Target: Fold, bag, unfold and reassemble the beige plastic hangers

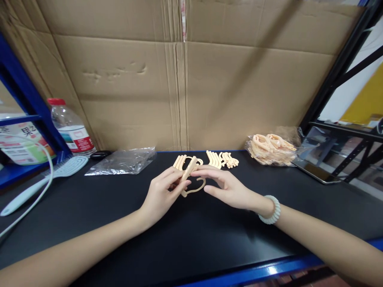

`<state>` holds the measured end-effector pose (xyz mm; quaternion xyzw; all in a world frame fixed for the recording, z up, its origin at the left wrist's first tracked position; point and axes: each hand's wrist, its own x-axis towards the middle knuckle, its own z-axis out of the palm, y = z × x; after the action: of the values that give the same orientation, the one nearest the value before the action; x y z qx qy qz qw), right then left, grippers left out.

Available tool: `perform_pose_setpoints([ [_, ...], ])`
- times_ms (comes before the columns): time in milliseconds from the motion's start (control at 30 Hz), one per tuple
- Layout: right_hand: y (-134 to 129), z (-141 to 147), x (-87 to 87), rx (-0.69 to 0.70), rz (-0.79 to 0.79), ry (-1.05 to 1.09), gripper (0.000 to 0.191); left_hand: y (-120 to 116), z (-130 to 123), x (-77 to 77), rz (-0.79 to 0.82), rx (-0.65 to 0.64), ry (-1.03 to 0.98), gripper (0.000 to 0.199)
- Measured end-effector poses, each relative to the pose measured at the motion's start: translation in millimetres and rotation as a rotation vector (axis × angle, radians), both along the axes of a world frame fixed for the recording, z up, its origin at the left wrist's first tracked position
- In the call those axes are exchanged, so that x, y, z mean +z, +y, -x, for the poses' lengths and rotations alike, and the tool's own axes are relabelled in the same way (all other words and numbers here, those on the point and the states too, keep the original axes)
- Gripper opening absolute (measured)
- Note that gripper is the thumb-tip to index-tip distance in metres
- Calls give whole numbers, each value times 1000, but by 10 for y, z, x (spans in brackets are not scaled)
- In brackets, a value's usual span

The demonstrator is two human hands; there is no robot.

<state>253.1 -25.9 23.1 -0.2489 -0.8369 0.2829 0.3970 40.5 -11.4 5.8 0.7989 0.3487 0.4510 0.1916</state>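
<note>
Near the middle of the table, my left hand (163,189) is closed, fingers and thumb pinching a beige plastic hanger (188,170) with a curved hook pointing right. Close by on the right is my right hand (226,185), its fingers stretched out and the thumb apart. Its fingertips reach the hanger's upper part; whether they press on it I cannot tell. Just behind the hands lie beige curved hanger arms (214,158), more slim arms (179,161) on the left, and a small heap of beige pieces (229,159).
A clear bag of beige hanger parts (271,149) lies at the back right, beside a flat tablet-like object (317,171). To the left are a flat clear plastic bag (122,161), a hairbrush (70,166), a red-capped bottle (70,131) and a white cable (49,179). Cardboard (125,91) walls the back.
</note>
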Motion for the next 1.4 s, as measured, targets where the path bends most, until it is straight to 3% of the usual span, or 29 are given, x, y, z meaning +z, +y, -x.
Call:
perform_pose_setpoints([
  [133,24,10,-20,-4,87,131,27,-7,12,4,-24,31,24,19],
  [267,108,-13,-93,-181,81,276,17,28,34,-28,8,28,33,22],
  [367,156,-33,-147,-302,153,301,20,54,49,-67,-100,73,132,28],
  [600,85,-19,-125,-197,212,-85,26,57,94,-101,-421,179,549,35],
  [767,19,44,-138,-93,430,-119,28,41,80,-53,-547,119,802,32],
  [900,-4,90,-172,-105,544,-124,23,-1,24,-31,-561,99,919,25],
  [1033,-37,95,-161,-196,414,-158,20,-32,-15,-5,-515,101,923,31],
  [1167,-88,107,-132,-269,212,-215,30,-52,-26,29,-476,89,947,37],
  [1400,-136,148,-118,-356,-54,-266,33,-99,-23,57,-410,76,836,36],
])
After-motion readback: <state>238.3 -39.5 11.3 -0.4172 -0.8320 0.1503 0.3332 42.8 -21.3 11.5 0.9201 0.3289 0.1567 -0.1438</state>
